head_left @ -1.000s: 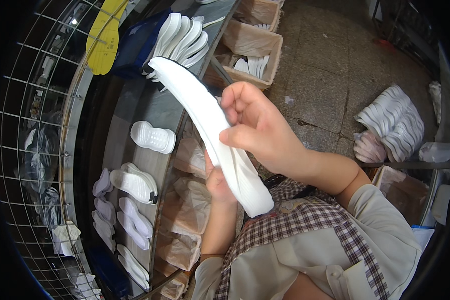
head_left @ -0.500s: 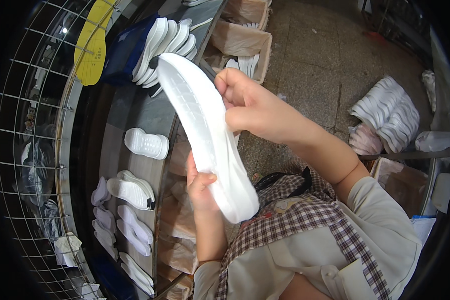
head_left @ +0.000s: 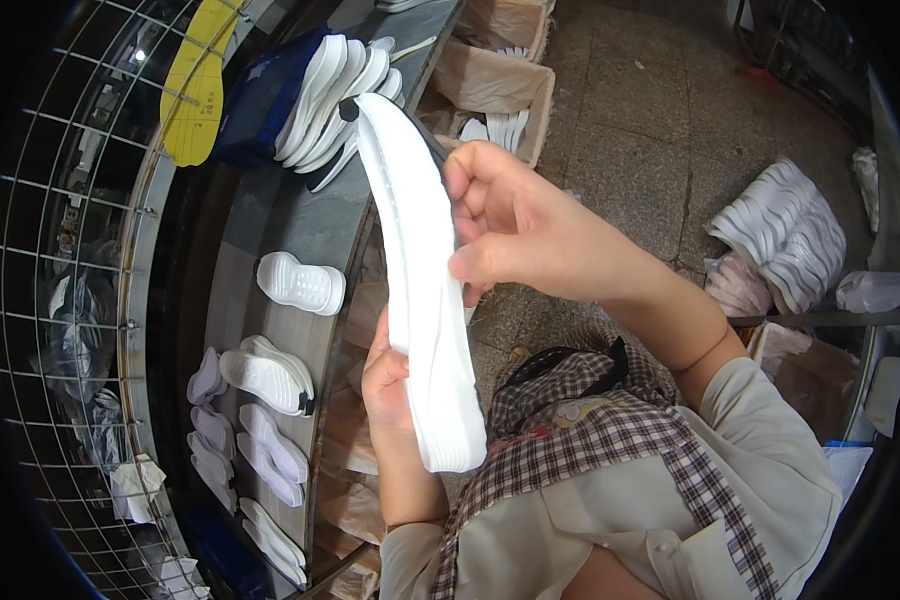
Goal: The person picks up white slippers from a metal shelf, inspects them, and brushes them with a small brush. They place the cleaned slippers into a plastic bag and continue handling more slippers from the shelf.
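Observation:
A long white shoe sole (head_left: 430, 320) is held up in front of me, tilted so that its side wall shows more than its hollow inner face. A small black patch (head_left: 348, 109) marks its far tip. My left hand (head_left: 385, 388) grips the sole's left side near the wide near end, thumb against the edge. On the opposite side, my right hand (head_left: 515, 228) is closed at the middle of the edge, its thumb pressed there and its fingers curled, partly hidden behind the sole.
Left of me a grey shelf (head_left: 270, 240) carries a single sole (head_left: 300, 284), several pale insoles (head_left: 270, 455) and a row of soles (head_left: 330, 95) by a blue bin (head_left: 260, 110). A wire grid (head_left: 70, 320) rises behind. Lined boxes (head_left: 485, 85) and bundled soles (head_left: 780, 235) stand beyond.
The sole has turned in my hands from showing its hollow face to showing more of its side wall. Its near end has swung left and toward me.

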Demonstrator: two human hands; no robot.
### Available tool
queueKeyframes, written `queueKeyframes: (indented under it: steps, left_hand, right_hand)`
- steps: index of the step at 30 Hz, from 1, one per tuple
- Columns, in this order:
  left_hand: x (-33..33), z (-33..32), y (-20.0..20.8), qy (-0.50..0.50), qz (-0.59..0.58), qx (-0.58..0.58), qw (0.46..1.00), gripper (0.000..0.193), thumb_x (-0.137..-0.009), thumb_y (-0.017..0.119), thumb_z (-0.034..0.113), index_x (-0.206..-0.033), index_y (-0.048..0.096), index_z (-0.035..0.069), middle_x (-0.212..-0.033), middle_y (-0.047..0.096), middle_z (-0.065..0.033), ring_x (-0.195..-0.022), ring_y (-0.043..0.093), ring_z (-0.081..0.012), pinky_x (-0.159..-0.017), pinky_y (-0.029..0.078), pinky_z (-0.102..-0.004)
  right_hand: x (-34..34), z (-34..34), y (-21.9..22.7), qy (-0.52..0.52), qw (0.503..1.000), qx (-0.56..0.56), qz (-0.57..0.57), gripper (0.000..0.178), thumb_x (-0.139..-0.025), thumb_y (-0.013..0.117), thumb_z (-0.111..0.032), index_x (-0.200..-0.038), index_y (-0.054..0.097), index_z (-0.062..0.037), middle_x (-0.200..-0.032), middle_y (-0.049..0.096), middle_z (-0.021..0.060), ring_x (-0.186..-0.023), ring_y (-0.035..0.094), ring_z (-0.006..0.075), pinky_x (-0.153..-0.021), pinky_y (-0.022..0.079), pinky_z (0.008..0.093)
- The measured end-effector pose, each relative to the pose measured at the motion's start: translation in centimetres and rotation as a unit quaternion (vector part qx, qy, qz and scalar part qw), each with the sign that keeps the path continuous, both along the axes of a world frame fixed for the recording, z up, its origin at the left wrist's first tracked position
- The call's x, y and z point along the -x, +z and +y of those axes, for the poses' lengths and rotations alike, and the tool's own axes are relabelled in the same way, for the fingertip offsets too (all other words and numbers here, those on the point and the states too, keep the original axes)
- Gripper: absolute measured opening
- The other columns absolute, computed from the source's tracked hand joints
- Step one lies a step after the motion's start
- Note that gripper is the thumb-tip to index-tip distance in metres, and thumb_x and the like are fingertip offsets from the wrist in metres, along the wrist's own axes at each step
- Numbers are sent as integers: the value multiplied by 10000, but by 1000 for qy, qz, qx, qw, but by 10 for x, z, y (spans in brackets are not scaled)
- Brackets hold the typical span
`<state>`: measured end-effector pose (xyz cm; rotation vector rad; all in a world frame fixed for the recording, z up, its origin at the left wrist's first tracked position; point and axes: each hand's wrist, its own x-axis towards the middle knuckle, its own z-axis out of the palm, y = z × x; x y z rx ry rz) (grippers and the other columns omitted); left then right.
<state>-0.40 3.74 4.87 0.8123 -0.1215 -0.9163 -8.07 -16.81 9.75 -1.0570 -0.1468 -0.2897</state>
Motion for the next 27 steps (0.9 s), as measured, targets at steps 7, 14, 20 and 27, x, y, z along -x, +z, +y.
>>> queueKeyframes:
  steps: [7,14,20,27]
  left_hand:
    - [-1,-16,15,2,-148,-61,987,760,-574,511,29,-1310,341,-55,-1187,523,-232,-1039,571,-332,-919,475,-419]
    - [15,-62,11,-45,-191,-57,979,475,-829,524,244,-1202,455,-42,-985,580,-196,-569,556,-180,-424,419,-273]
    - [34,-91,11,-213,-102,-13,972,554,-864,610,275,-1294,415,-14,-1066,609,-118,-853,623,-146,-687,511,-240]
    - [54,-115,10,-266,-84,9,960,524,-873,597,273,-1278,427,-13,-1051,613,-129,-824,627,-143,-666,515,-232]
  right_hand:
    - [2,-4,-2,-184,973,139,-18,341,-701,612,-18,-931,360,-18,-738,497,32,-632,474,69,-552,430,230]
    - [47,-25,12,-168,983,59,-52,284,-749,569,30,-940,366,-27,-738,475,24,-626,479,55,-543,431,201]
    - [96,-32,20,-230,969,72,-49,301,-779,577,19,-1001,381,-29,-801,454,18,-681,458,46,-585,486,211]
    - [126,-37,22,-278,955,88,-56,314,-783,579,23,-1013,373,-34,-840,458,17,-706,455,49,-604,492,215]
